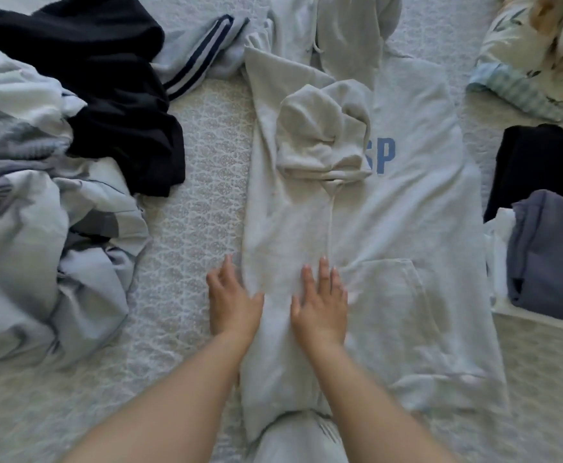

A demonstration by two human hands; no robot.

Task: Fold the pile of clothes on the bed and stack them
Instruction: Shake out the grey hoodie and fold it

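Hoodie [390,222]: pale grey cloth, matt, soft fleece-like knit; flat blue printed letters on chest; cloth drawcord. Front pocket same fabric.
Bed cover [193,182]: white-grey cloth, matt, raised quilted or woven lattice pattern, slightly rough look.
Unfolded pile [39,228]: mixed matt cloth, light grey and white; black garment [119,105] looks thicker, plush, non-reflective.
Striped piece [199,58]: smooth grey cloth with dark navy bands.
Folded stack [550,248]: slate-blue and black matt knit.
Pillow [540,55]: smooth printed cotton-like cloth, faint sheen.
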